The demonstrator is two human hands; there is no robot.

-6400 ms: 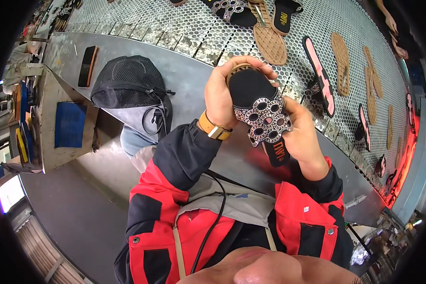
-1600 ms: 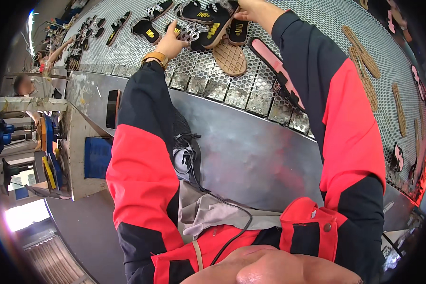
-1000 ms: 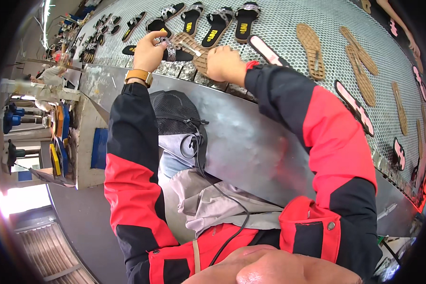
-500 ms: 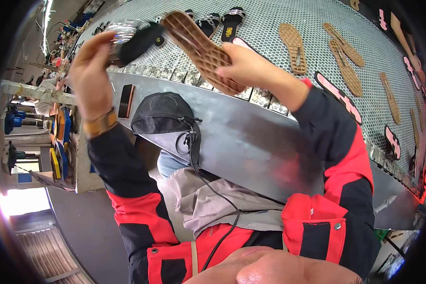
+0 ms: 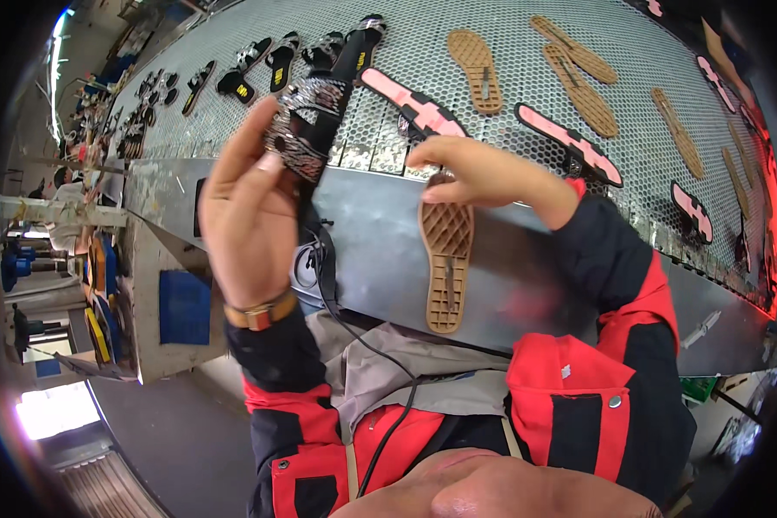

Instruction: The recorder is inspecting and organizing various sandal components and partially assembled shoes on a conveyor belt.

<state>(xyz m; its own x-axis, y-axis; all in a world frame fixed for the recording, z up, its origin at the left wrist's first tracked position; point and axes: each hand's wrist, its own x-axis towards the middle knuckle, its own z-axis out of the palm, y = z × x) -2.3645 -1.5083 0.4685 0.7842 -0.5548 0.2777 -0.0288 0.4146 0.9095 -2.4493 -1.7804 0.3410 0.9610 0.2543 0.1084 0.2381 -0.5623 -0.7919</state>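
My left hand point(image 5: 255, 224) is raised at the left and closed around a black sandal upper point(image 5: 319, 108) with glittering silver straps, held on edge. Across from it, my right hand point(image 5: 483, 173) pinches the top end of a tan sole point(image 5: 447, 259) between thumb and fingers. The sole hangs almost upright, its grid-patterned tread facing me, in front of the metal ledge. Close above my right hand, a black upper with a pink underside point(image 5: 414, 104) lies on the mesh conveyor.
The mesh conveyor point(image 5: 509, 138) carries loose tan soles point(image 5: 475, 69), more pink-bottomed uppers point(image 5: 570, 142) and several black sandals point(image 5: 281, 60) farther left. A smooth metal ledge point(image 5: 527, 259) runs along its near side. A dark cord point(image 5: 371, 337) crosses my lap.
The sole has swung from slanting up and left to hanging down near me. My left hand has moved right, turning the sandal upper so its silver straps show.
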